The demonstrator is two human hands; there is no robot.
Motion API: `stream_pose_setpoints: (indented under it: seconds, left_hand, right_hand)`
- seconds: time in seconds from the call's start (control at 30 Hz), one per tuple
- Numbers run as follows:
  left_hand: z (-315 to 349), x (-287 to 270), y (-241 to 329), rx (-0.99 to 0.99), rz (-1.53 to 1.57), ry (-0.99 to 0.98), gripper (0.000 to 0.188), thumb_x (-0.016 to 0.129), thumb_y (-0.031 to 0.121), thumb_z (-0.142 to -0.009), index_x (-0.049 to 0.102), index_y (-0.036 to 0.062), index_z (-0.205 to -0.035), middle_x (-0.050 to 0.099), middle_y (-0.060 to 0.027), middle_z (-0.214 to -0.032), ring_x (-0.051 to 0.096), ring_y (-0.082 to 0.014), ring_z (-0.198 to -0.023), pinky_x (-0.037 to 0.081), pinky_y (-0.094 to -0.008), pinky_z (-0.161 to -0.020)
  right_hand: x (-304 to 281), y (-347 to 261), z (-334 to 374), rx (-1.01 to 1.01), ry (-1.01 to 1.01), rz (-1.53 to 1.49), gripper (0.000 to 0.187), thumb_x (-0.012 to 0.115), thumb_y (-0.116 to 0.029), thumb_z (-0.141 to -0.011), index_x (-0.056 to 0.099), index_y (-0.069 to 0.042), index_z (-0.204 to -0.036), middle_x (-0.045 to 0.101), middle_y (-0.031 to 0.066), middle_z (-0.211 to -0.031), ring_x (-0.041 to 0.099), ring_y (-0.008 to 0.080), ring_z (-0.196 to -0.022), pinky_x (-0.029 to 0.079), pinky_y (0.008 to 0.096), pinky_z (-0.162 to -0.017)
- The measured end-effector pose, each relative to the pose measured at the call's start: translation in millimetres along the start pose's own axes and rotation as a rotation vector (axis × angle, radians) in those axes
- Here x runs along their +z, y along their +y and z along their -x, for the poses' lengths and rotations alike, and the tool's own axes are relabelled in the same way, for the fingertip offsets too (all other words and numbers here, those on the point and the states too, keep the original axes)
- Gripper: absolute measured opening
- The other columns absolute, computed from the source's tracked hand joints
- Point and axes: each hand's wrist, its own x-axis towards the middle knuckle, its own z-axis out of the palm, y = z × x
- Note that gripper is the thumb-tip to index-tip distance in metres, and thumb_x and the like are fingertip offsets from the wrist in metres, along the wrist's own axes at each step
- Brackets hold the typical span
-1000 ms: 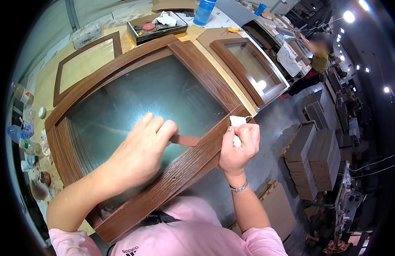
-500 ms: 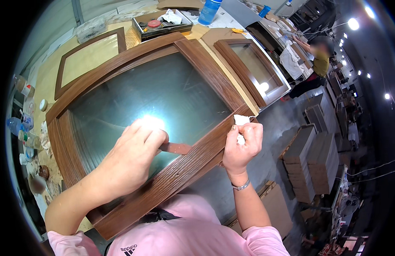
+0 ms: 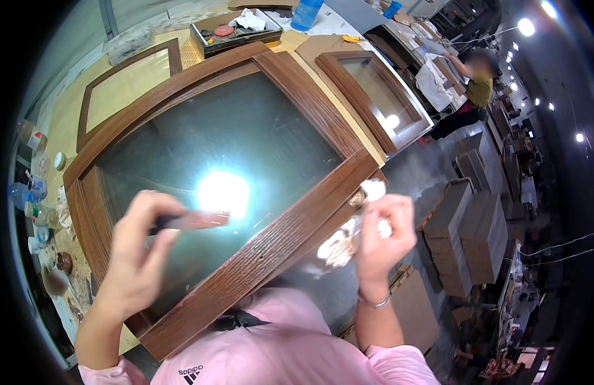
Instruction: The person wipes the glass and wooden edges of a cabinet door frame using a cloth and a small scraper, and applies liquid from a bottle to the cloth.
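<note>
A large brown wooden door frame [image 3: 245, 273] with a dark glass pane [image 3: 265, 135] lies before me, its near rail close to my body. Above the glass, my left hand [image 3: 131, 263] is closed on a putty knife [image 3: 207, 220], a small tool with a dark handle and a flat reddish-brown blade pointing right. Beyond the right end of the near rail, my right hand [image 3: 388, 240] grips a crumpled white rag [image 3: 339, 247] with brown stains; part of it sticks up above the fingers and part hangs at the left. Motion blurs both hands.
A smaller glazed frame [image 3: 367, 96] lies at the far right, an open frame [image 3: 85, 109] at the far left. Behind stand a tool tray [image 3: 236, 42] and a blue bottle [image 3: 306, 14]. Bottles [image 3: 37, 186] line the left edge. Stacked panels [image 3: 448, 237] and another person [image 3: 480, 86] are at right.
My left hand has drawn the putty knife left, away from the near rail and over the glass. My right hand has moved slightly right and down, and more of the rag shows.
</note>
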Motion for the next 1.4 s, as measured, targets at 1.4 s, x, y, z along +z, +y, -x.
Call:
stream_pose_setpoints:
  seconds: [1.4]
  left_hand:
    - [-26, 33, 3, 0.388, -0.277, -0.153, 0.016, 0.06, -0.002, -0.089, 0.057, 0.0046, -0.103, 0.059, -0.0115, -0.094, 0.054, -0.0307, -0.09, 0.041, -0.0399, -0.082]
  right_hand:
    - [24, 78, -31, 0.013, -0.019, 0.336, 0.015, 0.065, -0.01, -0.09, 0.056, -0.001, -0.082, 0.056, 0.0134, -0.089, 0.056, 0.036, -0.086, 0.045, 0.0476, -0.078]
